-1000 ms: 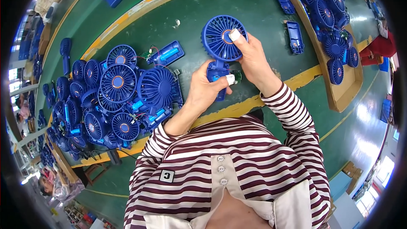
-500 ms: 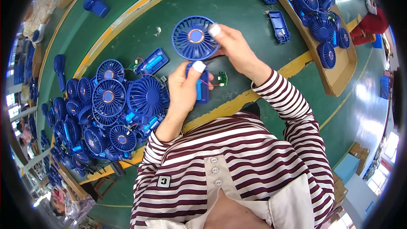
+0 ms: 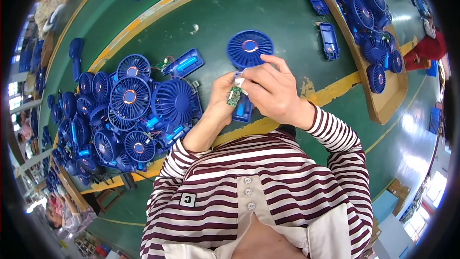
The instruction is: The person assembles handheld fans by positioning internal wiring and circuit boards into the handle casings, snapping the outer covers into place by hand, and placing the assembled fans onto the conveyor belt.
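Blue fan: round plastic head, thin ribs like wheel spokes, orange ring in middle. Held over green tabletop, close to yellow near edge. Left hand closed round its handle. Flat green board beside handle. Right hand: fingers bent at board; cannot tell if pinching. Heap of blue fans along near edge, left.

a green table bears heaped blue fans.
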### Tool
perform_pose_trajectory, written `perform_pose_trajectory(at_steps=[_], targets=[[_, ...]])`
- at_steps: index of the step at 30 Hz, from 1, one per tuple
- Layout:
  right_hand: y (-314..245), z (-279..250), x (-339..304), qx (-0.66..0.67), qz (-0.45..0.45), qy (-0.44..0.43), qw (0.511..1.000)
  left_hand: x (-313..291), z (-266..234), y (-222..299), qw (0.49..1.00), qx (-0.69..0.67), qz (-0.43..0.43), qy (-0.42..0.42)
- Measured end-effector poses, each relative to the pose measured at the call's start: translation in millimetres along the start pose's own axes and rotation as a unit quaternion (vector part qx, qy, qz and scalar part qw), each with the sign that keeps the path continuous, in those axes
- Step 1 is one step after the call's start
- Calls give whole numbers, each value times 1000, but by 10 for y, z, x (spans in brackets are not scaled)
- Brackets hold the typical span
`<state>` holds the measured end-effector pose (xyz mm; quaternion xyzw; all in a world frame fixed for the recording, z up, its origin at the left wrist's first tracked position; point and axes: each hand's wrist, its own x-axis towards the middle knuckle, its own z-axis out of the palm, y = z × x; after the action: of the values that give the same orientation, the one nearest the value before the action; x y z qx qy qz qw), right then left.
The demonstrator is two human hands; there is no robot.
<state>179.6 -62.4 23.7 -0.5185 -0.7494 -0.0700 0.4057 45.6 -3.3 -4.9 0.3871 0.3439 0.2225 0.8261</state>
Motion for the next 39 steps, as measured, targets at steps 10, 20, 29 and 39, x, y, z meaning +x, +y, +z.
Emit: perform_pose_trajectory(at_steps=[10,20,29,39], targets=[[-103,-88,269,43,-57,-193,979,-79,-63,90,997,-45,-55,4],[-93,-76,234,5,-95,-87,992,-128,-47,135,996,-61,-44,-56],[-172,99,10,-15,-20,46,999,-80,-5,143,988,-129,-9,79],[-150,220,-128,-13,43,44,998,-22,33,156,981,-160,19,111]])
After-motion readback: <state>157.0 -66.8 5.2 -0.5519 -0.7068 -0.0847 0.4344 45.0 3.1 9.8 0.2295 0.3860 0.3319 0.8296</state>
